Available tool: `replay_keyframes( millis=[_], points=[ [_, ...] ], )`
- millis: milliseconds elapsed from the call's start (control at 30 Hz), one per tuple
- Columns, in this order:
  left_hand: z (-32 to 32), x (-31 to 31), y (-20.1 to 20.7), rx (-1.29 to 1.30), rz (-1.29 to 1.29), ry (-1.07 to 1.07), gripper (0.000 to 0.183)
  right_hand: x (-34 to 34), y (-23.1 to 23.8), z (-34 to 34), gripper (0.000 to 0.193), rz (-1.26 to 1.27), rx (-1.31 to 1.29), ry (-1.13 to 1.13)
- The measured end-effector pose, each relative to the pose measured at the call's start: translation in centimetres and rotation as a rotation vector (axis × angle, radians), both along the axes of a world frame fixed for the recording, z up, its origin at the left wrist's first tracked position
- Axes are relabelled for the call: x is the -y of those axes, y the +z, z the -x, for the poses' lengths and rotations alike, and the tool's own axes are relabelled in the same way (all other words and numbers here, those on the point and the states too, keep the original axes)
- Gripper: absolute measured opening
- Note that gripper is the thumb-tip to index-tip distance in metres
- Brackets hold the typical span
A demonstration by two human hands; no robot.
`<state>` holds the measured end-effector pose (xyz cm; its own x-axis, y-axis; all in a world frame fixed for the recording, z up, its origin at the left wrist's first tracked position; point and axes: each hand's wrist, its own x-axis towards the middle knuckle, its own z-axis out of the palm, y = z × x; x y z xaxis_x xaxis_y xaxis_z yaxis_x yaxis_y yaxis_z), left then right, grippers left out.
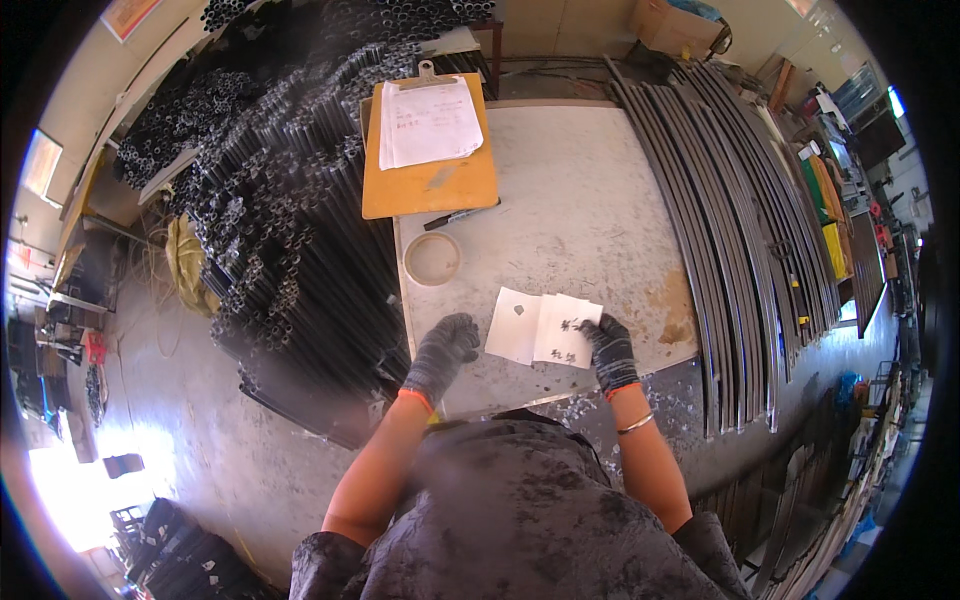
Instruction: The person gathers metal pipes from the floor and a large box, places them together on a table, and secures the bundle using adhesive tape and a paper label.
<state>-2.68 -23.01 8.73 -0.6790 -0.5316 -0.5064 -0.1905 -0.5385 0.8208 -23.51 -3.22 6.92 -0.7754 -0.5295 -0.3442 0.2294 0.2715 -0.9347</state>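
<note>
A creased white paper (pixel 522 327) with dark handwritten marks lies spread at the near edge of the worktable (pixel 560 180). My right hand (pixel 610 352), in a dark grey knit glove with an orange cuff, pinches the paper's right edge. To the left of the paper, my left hand (pixel 446 352) is gloved the same way, its fingers curled in and nothing visible in them. It rests apart from the paper, by the table's near left corner. Beyond it sit a shallow round dish (pixel 432 258) and a black marker (pixel 461 214).
An orange-brown clipboard (pixel 430 195) with a written sheet lies at the table's far left. Stacked dark metal tubes (pixel 290 230) crowd the left side. Long metal bars (pixel 720 220) run along the right. A cardboard box (pixel 675 28) stands at the back.
</note>
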Motion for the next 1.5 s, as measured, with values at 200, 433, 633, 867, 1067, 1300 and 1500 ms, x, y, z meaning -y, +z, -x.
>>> replay_keyframes(
  millis=[200,433,633,867,1067,1300,1500],
  points=[
    [-0.3,-0.9,-1.0,-0.038,0.079,-0.044,0.028,3.2,-3.6,-2.0,0.031,-0.089,-0.262,0.18],
    [-4.3,5.5,-1.3,0.365,1.034,0.359,0.066,1.2,3.2,-1.3,0.039,-0.531,-0.769,0.288],
    [-3.5,8.1,-1.6,0.349,0.846,0.059,0.06,3.3,4.4,-0.7,0.036,-0.449,-0.911,0.354],
    [-5.0,9.4,-0.7,0.439,1.055,0.008,0.014,14.1,12.5,-0.3,0.048,-0.179,-1.457,0.503],
    [-5.6,8.3,3.6,0.311,0.882,0.002,0.013,24.7,11.6,0.3,0.069,-0.297,-1.648,0.634],
    [-6.4,5.8,5.8,0.264,0.639,-0.013,0.015,24.3,9.5,1.1,0.028,-0.011,-1.731,0.643],
    [-3.7,6.5,1.7,0.271,0.957,-0.037,0.018,19.0,7.0,-0.3,0.016,0.015,-1.382,0.597]
  ],
)
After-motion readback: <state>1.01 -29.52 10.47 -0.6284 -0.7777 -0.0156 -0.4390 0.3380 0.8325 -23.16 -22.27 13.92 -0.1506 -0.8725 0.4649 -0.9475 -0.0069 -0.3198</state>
